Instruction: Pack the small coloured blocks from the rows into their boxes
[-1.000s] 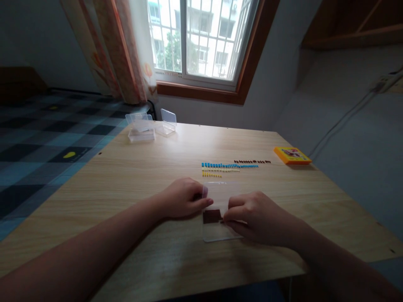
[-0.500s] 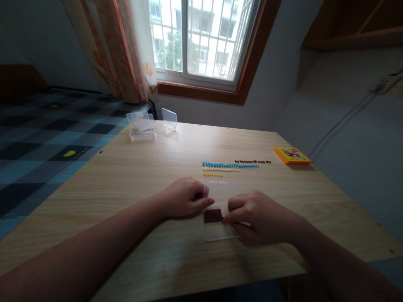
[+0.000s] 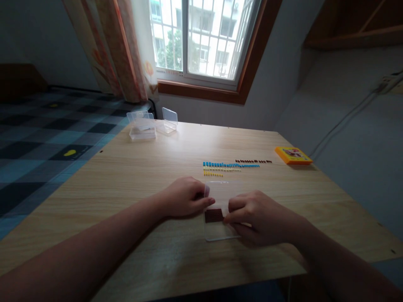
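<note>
A clear plastic box [image 3: 217, 233] lies open on the table in front of me, its see-through lid [image 3: 222, 193] on the far side. Inside is a dark brown block of small pieces packed side by side [image 3: 213, 215]. My left hand [image 3: 187, 197] is closed on the left edge of the box, thumb on the near side of the lid and fingers partly behind it. My right hand [image 3: 256, 218] reaches over the box's right side, fingers bent and closed. Its index fingertip touches a small brown piece at the right end of the block; the thumb tip is partly hidden.
Beyond the box lie rows of tiny blue pieces [image 3: 220, 164], pale pieces [image 3: 222, 169], yellow pieces [image 3: 213, 174] and brown pieces [image 3: 253, 161]. A yellow-orange box [image 3: 293, 155] sits at the right edge. Clear open boxes [image 3: 142, 132] stand at the far left corner.
Hardly anything differs. Both hands keep their places at the clear box, and the view has shifted very slightly.
</note>
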Demonstrator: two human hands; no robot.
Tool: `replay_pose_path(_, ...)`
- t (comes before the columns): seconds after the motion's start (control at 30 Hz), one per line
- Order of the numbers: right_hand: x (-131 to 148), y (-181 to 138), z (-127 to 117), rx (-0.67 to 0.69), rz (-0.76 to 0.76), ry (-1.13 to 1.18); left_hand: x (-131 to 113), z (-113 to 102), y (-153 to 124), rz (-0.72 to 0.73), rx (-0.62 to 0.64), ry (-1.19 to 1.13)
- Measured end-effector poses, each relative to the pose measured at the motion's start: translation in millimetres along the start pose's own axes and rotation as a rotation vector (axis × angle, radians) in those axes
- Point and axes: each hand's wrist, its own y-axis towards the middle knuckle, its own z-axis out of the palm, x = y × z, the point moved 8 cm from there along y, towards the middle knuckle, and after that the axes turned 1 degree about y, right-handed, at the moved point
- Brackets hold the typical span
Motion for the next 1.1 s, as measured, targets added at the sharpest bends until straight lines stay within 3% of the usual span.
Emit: replay_pose_path(1.1,-8.8,-0.9,3.6,0.01,0.069,-0.048,0.6,1.2,0.5,0.001,0.012,0.015)
